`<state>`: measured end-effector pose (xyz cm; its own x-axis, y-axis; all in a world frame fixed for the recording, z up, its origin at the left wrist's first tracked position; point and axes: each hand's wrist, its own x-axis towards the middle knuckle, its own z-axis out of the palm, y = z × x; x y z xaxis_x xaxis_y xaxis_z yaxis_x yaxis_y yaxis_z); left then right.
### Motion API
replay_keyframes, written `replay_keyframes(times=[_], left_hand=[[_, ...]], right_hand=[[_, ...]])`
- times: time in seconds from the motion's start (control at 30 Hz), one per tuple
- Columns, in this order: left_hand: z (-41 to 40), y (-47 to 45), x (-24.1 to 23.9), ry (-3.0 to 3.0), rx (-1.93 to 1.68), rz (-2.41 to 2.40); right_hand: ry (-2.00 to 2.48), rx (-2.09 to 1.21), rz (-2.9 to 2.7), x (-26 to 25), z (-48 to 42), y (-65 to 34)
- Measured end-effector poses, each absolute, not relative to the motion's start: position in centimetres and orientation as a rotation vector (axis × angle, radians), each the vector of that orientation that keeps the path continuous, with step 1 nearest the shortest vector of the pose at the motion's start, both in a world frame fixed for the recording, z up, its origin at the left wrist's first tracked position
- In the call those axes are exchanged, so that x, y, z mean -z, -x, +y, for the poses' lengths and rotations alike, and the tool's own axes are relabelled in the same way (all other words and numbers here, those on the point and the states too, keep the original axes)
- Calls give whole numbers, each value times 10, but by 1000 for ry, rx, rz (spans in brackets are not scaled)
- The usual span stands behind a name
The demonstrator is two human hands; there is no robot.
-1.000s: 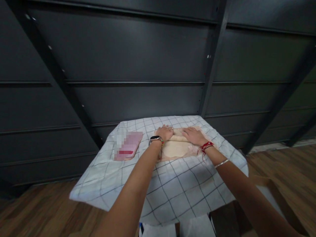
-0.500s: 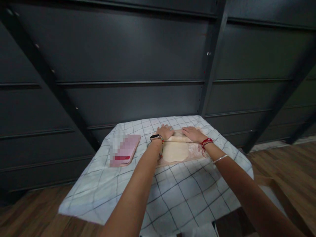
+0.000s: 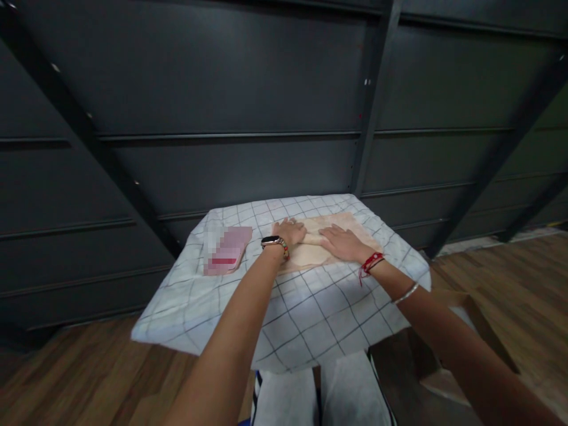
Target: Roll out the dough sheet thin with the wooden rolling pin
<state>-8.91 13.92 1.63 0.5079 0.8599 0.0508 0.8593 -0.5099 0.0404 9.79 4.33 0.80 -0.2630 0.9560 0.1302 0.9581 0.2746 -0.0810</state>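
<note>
A pale rolling pin [image 3: 313, 239] lies crosswise over a flattened sheet of dough [image 3: 306, 256]. My left hand [image 3: 289, 231] rests palm down on the pin's left part, its fingers stretched out. On the right part lies my right hand [image 3: 344, 241], also flat with extended fingers, angled inward. Both palms hide the ends of the pin. Beneath the dough is a pinkish, floured mat [image 3: 355, 223], which shows mostly behind and to the right of my right hand.
A checked white cloth [image 3: 306, 313] covers the small table. To the left lies a flat pink object [image 3: 235, 242], partly pixelated. Dark metal panels [image 3: 239, 171] rise behind the table. An open cardboard box [image 3: 479, 331] stands on the wooden floor [image 3: 102, 378] at right.
My hands and the rolling pin have come nearer to me over the dough, covering more of its front part. The view has shifted, so my legs show below the table.
</note>
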Motion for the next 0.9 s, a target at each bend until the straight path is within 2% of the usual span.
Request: replay_keyframes(times=[0.37,0.67,0.9], left_hand=[[168,75,-13,-2702,-283,1666],[188,59,-29,-2650,-377,1740],[184,67,-20,-2626,-319,1695]], right_hand=[[1759,250,-2382,-17,84,-111],[1647,223,-2462,-14,128,-130],[1560,132,-2547,-7,127,-129]])
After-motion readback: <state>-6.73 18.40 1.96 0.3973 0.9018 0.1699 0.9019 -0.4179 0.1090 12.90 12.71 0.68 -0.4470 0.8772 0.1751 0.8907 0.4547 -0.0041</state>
